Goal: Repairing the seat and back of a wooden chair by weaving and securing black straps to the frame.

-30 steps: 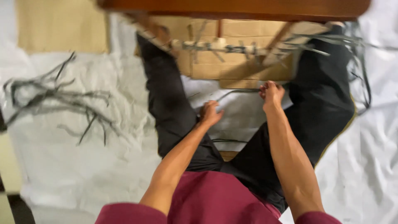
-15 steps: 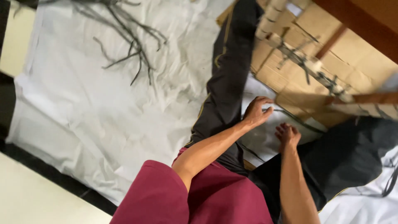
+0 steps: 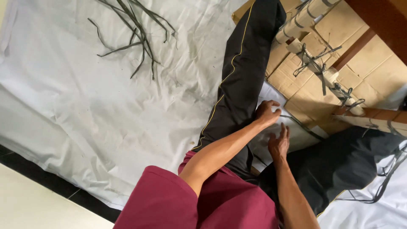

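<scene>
I sit on the floor with my legs apart in black trousers (image 3: 241, 80). My left hand (image 3: 266, 113) rests by my left knee and pinches the end of a thin grey strip (image 3: 302, 124). The strip runs across the white cloth towards a cardboard sheet (image 3: 296, 80). Just below it, my right hand (image 3: 280, 143) hovers with its fingers apart and holds nothing. On the cardboard lies a pale rod (image 3: 322, 70) bound with knotted grey strips.
A loose pile of grey strips (image 3: 133, 32) lies on the white floor cloth (image 3: 85, 97) at the upper left. More strips (image 3: 388, 171) trail by my right leg. A brown wooden frame (image 3: 381, 21) stands over the cardboard at the upper right. Dark floor edge (image 3: 51, 182) at lower left.
The view has swung and tilted to the left. My right hand has let go of the strip and dropped beside my left hand, which now pinches the strip's end.
</scene>
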